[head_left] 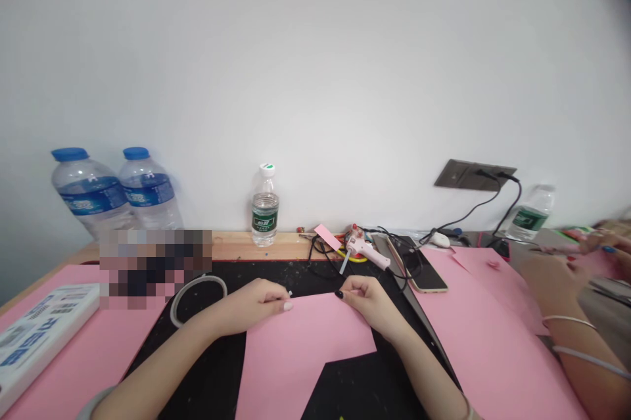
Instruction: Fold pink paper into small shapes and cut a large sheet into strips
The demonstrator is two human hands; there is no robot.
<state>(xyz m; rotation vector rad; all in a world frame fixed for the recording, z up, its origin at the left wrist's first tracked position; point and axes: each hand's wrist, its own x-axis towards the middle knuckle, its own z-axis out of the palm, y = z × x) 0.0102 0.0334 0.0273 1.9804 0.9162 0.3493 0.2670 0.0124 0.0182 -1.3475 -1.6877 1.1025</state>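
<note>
A sheet of pink paper [300,344] with an angular cut at its lower right hangs between both hands over a black mat [365,380]. My left hand [256,307] is closed on its upper left edge, thumb on top. A tiny whitish bit shows at those fingertips, too small to name. At the upper right edge, my right hand [365,302] pinches the same sheet between thumb and finger. Just beyond the right hand lies a pink glue gun [367,252] with a glue stick in it. Left of the left hand rests a roll of tape [178,302].
Behind the mat stands a small water bottle [265,210]; two large bottles [93,193] are at left. A white box [46,334] lies on pink paper. Right are a phone [419,262], cables, more pink paper [488,315] and another person's hands [557,282].
</note>
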